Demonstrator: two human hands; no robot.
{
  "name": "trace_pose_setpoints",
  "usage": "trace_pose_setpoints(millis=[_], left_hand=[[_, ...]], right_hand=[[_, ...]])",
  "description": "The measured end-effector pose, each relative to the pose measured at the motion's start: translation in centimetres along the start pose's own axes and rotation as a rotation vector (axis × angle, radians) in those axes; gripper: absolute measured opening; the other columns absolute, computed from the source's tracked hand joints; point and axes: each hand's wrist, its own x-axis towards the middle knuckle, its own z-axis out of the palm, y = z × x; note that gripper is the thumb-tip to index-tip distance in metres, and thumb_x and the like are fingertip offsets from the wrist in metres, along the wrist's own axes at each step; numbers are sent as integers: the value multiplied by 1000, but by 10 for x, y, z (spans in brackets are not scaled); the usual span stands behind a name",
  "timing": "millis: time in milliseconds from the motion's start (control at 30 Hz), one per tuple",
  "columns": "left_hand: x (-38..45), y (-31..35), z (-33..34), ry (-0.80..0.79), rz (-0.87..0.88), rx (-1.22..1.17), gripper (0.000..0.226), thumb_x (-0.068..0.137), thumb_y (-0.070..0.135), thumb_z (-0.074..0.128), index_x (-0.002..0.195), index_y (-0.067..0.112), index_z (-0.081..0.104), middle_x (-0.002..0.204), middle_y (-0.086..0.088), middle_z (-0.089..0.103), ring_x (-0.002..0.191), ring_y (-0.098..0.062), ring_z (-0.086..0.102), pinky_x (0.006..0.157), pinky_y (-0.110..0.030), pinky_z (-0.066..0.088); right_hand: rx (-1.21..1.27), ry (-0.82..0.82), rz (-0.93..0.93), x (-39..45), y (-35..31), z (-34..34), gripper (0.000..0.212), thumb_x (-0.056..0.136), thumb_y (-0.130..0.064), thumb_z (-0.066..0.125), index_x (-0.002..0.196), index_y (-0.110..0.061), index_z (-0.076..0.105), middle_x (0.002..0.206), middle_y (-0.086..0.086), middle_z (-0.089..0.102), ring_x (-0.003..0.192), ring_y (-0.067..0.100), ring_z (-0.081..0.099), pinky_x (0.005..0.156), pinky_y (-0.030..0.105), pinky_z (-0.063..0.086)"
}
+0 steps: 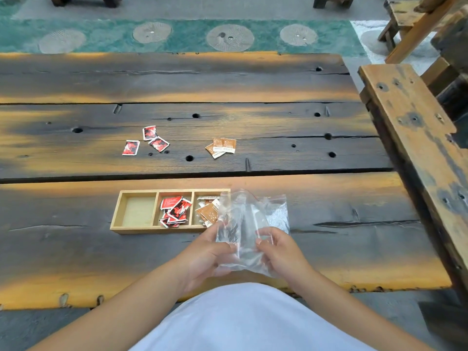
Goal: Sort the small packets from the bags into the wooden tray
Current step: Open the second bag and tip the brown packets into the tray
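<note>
1. Plank table (76,249): 3 red packets (145,143) and 3 brown packets (221,147) lie loose, well beyond the tray.
2. Wooden tray (131,230): left compartment empty, middle holds red, right holds brown.
3. Clear zip bag (250,224): you hold it just near the tray's right end; contents hard to read.
4. Left hand (202,259) and right hand (283,254): fingers pinched on the bag's lower edge. Tip it over the table, not the tray, so types don't mix.

Loose packets (156,142) behind the tray (115,219)
</note>
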Motion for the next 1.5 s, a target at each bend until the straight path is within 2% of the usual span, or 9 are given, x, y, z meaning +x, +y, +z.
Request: trace_pose_setpoints(millis=[233,367,500,733,867,933,1167,1300,1500], left_hand=[[44,0,16,0,-22,212,76,73,5,69,132,44,43,122,-2,67,109,-28,67,93,-44,55],[68,0,19,55,16,391,84,79,-6,65,143,33,28,112,-4,69,98,-24,69,85,-40,58],[85,-4,19,11,40,719,100,85,12,63,152,38,-6,108,-11,67,90,-24,66,79,-35,56],[100,-10,18,-160,151,1122,68,90,27,62,150,21,31,151,0,38,139,-19,37,110,-22,29],[108,-15,16,-175,160,1181,71,92,25,60,152,16,24,158,0,25,145,-14,24,110,-15,15],[111,-15,16,-138,218,1168,70,92,22,58,152,15,23,160,-1,23,146,-14,22,110,-14,13],[111,-14,9,-65,559,1486,62,90,21,50,148,19,30,155,-9,25,144,-25,21,118,-36,23],[121,-18,10,-200,502,1803,63,92,30,46,151,21,23,161,-15,9,149,-32,7,119,-44,20],[132,-24,17,-303,383,1990,65,94,29,43,153,19,16,162,-21,-3,149,-37,1,120,-48,10]], right_hand=[[-42,148,-133,22,18,-22,28,96,-9,57,121,-21,56,69,3,50,55,8,53,56,21,44],[-134,209,-110,41,30,-33,40,94,-21,61,132,-23,50,79,3,56,74,14,56,71,28,46],[-281,243,-48,59,42,-42,55,93,-28,63,143,-21,40,94,-1,55,98,21,58,81,30,43],[-368,298,-5,75,51,-51,53,91,-20,65,139,-14,43,88,1,63,87,18,60,79,29,43],[-382,269,-18,74,58,-53,7,93,-12,59,100,-13,59,75,-2,56,78,21,56,68,31,40],[-284,249,-76,74,61,-53,12,94,-9,57,88,-18,59,74,-7,55,74,16,53,69,30,42],[-93,273,-39,88,51,-50,14,94,-10,59,107,-16,58,83,-6,57,80,11,55,79,29,41],[-445,351,38,95,44,-49,57,86,-24,70,136,-13,44,128,7,52,119,26,53,94,34,44],[-1331,296,-488,77,53,-50,95,67,-43,82,144,-18,32,148,9,27,130,29,39,101,45,43]])
